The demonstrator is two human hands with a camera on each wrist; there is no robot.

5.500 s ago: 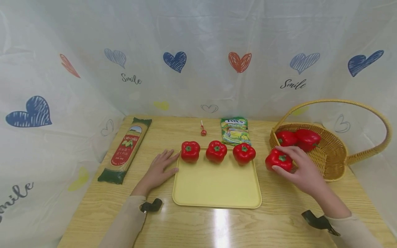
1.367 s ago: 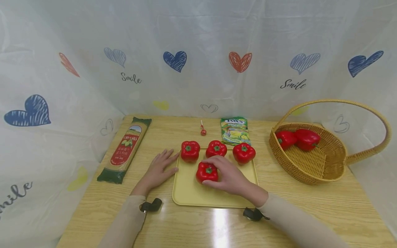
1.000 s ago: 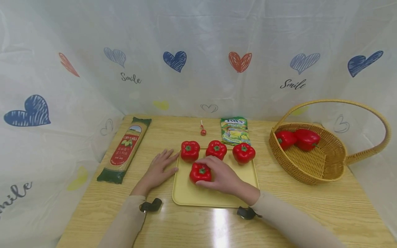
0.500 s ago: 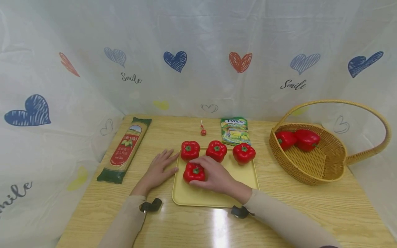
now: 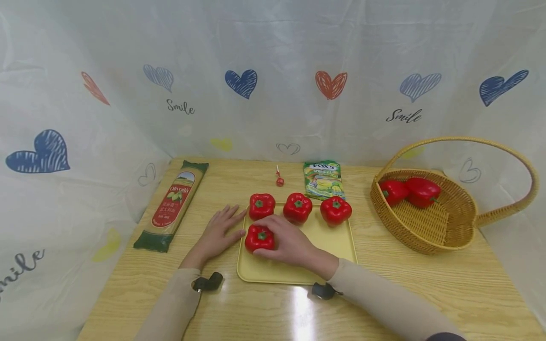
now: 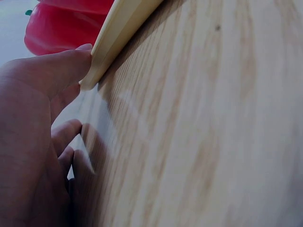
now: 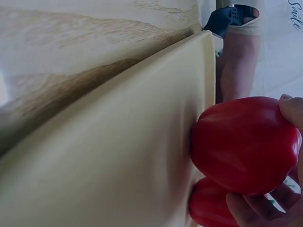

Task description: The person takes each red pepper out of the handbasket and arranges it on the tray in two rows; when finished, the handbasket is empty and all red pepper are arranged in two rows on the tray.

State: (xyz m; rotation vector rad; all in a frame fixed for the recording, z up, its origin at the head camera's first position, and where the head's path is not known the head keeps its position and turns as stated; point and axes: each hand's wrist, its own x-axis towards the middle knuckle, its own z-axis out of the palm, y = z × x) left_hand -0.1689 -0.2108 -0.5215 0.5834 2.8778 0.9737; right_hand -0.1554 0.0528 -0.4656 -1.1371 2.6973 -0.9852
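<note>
My right hand (image 5: 290, 241) grips a red bell pepper (image 5: 259, 238) over the left side of the yellow tray (image 5: 298, 272), thumb on the near side and fingers on the far side. In the right wrist view that bell pepper (image 7: 246, 144) sits close to the tray's surface. Along the tray's back edge stand a left pepper (image 5: 262, 206), a middle pepper (image 5: 297, 208) and a right pepper (image 5: 336, 211), stems up. Spread flat on the table, my left hand (image 5: 217, 236) has its thumb at the tray's left rim; the left wrist view shows the thumb (image 6: 71, 66) touching that rim.
A wicker basket (image 5: 409, 237) with a tall handle stands at right, holding two red peppers (image 5: 422, 192). Behind the tray lie a lollipop (image 5: 279, 181) and a green candy bag (image 5: 324, 180). A pasta pack (image 5: 172, 206) lies at left, beyond the left hand.
My right hand has brought the bell pepper from beside the basket onto the tray, then leftward to a spot in front of the left pepper. The left hand has stayed put.
</note>
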